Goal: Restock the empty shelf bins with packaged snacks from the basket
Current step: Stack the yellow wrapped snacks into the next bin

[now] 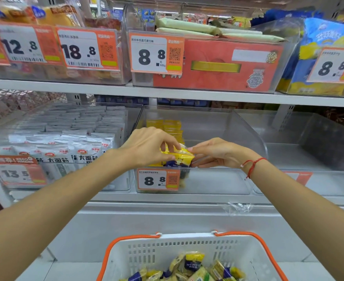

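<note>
Both hands reach into the clear middle bin [217,179] on the lower shelf. My left hand [149,147] pinches the top of a yellow and blue snack packet [180,158] from the left. My right hand [213,152], with a red string on the wrist, holds the same packet's right end with its fingertips. More yellow packets [165,125] are lined up along the bin's left side behind it. Below, a white basket [187,252] with orange handles holds several yellow and blue packets [193,268].
A clear bin [55,138] of white snack packs stands to the left. Another clear bin [309,151] sits to the right. The upper shelf [167,92] carries bins with orange price tags. A white shelf base [167,218] lies between bin and basket.
</note>
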